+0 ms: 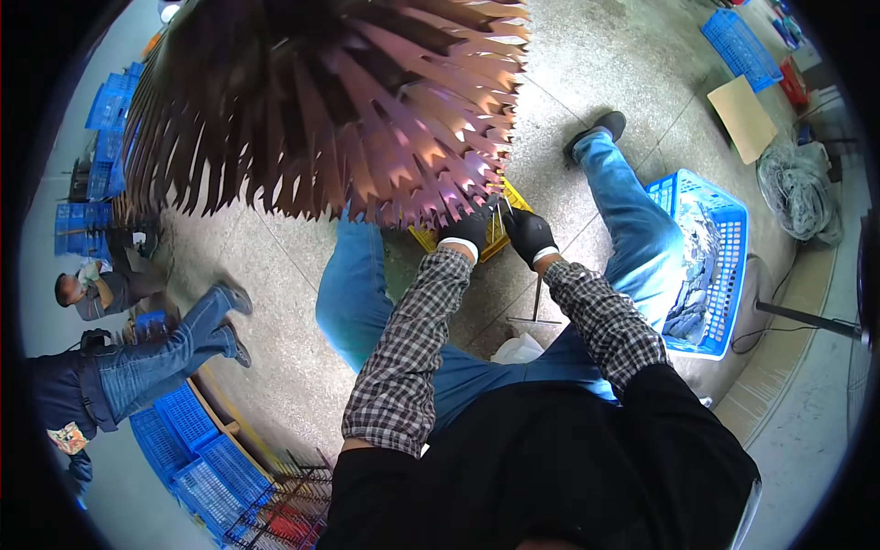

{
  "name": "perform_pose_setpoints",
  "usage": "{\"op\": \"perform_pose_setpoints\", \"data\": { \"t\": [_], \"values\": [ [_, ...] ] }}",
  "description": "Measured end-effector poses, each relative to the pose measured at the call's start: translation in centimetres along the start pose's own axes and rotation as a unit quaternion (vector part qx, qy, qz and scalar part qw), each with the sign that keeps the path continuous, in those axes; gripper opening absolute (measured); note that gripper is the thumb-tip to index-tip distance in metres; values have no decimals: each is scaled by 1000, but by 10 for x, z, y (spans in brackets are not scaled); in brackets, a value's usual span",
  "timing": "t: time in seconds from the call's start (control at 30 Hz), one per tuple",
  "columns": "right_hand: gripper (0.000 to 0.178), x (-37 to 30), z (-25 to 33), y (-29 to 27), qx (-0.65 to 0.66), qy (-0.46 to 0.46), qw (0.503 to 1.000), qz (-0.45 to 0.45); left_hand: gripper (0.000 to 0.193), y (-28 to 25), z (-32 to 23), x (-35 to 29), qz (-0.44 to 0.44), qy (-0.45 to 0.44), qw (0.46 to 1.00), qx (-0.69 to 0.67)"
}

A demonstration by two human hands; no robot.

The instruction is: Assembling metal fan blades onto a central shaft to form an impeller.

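Note:
A large bundle of flat coppery metal strips (394, 110) with notched ends fans out at the upper left, above my lap. My left hand (469, 231), in a black glove, is at the lower tips of these strips, which partly hide its fingers. My black-gloved right hand (530, 236) is just to the right, its fingers closed round a thin, pale metal piece (510, 207) too small to name. Beneath both hands is a yellow plastic crate (497, 249), partly covered by the strips and the left hand.
Beside my right leg stands a blue basket (739, 266) of dark metal pieces. A thin metal stand (536, 307) is between my legs. Blue crates (215, 477) line the left, where two people are. Cardboard (742, 119) and clear plastic wrap (796, 188) lie at right.

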State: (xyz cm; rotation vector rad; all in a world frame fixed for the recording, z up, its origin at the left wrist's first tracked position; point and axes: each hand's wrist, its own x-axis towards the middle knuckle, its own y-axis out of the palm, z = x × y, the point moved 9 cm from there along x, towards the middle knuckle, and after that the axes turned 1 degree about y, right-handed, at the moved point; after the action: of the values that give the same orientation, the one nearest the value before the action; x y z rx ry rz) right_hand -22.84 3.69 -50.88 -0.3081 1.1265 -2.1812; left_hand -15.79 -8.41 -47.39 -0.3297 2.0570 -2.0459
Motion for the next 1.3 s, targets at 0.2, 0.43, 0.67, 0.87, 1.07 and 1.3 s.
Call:
{"op": "perform_pose_setpoints", "data": {
  "t": [0.2,0.43,0.67,0.87,1.07,1.3],
  "values": [
    [35,1,6,1,-9,2,1000,23,37,-19,1,4,-27,-53,996,59],
    [33,6,8,6,-33,-34,997,61,38,-11,4,7,-5,-74,997,-1],
    [35,13,17,1,-34,-105,988,108,39,6,3,2,-57,2,996,68],
    [44,15,15,2,-67,-100,976,181,37,-7,12,5,-15,-41,997,-68],
    [49,10,5,-4,70,-116,976,170,40,-28,19,-15,-22,-14,999,-26],
    [48,14,15,-2,158,-61,973,156,44,-37,20,-17,-87,47,995,-31]
  ]
}}
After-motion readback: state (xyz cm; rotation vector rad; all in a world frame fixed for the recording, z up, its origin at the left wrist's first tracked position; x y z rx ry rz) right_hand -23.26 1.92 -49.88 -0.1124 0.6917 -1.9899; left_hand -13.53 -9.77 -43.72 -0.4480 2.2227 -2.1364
